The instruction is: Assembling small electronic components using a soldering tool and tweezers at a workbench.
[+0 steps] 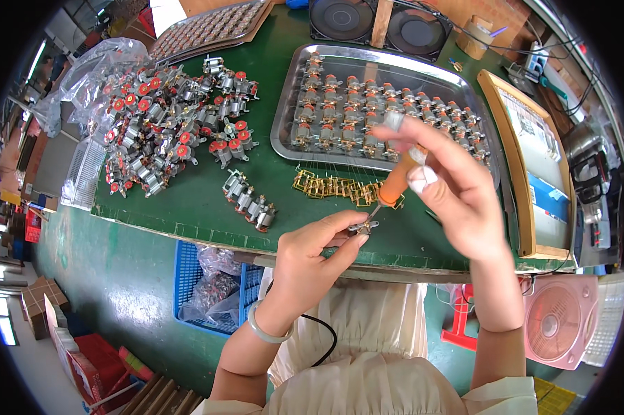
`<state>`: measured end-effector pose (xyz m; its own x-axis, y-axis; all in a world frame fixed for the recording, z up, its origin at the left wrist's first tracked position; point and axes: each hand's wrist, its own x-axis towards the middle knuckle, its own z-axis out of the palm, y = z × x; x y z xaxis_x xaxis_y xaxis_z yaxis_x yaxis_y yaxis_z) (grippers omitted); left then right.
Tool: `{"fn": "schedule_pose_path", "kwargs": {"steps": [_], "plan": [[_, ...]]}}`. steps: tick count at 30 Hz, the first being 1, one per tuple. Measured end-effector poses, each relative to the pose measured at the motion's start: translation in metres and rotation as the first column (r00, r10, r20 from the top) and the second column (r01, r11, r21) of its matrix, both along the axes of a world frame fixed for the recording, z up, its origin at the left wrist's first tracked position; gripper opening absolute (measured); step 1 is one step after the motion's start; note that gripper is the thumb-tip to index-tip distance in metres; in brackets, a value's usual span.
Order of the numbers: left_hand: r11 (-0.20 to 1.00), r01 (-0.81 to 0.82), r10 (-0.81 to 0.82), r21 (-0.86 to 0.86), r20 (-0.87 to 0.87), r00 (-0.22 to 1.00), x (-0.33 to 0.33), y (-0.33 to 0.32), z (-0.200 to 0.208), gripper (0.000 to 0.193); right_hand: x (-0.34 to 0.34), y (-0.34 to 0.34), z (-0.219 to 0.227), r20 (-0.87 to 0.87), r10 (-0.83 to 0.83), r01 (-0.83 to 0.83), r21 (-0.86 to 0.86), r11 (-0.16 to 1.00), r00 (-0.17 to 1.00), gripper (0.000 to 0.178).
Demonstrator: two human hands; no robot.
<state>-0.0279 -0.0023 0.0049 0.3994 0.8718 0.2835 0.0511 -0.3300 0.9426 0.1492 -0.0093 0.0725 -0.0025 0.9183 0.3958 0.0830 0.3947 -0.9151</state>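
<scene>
My left hand pinches a small metal part with mounting ears at the front edge of the green table. My right hand, slightly blurred and with white wraps on its fingertips, has its thumb and fingers around the upper handle of a screwdriver. The orange handle tilts up to the right, and the thin shaft points down onto the part. Behind the screwdriver lies a row of brass-coloured frames. To the left of my hands is a short row of silver metal parts.
A silver tray holds rows of small assemblies. A large heap of metal parts with red discs covers the table's left. A wooden-framed board leans at the right. Two black round-fronted units stand behind; a blue basket sits below the table.
</scene>
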Motion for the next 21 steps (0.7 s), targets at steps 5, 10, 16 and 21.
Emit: {"fn": "schedule_pose_path", "kwargs": {"steps": [5,10,16,21], "plan": [[1.0,-0.005,0.005,-0.005,0.01,1.0,-0.001,-0.001,0.0,0.025,0.009,0.002,-0.004,0.213,-0.077,0.086,-0.033,0.996,0.974,0.035],[1.0,0.01,-0.01,-0.013,0.008,1.0,0.001,-0.001,0.004,0.026,0.002,0.005,-0.009,0.362,-0.285,0.196,0.265,0.944,0.887,0.034],[0.999,-0.017,0.019,-0.047,0.04,0.999,-0.001,-0.001,-0.001,0.025,0.004,0.004,0.006,-0.05,0.078,-0.084,-0.134,0.987,0.996,0.017],[1.0,0.012,-0.012,-0.017,0.005,1.0,0.002,-0.001,0.002,0.025,-0.001,0.003,-0.008,0.079,-0.079,0.086,-0.09,0.992,0.994,0.032]]}}
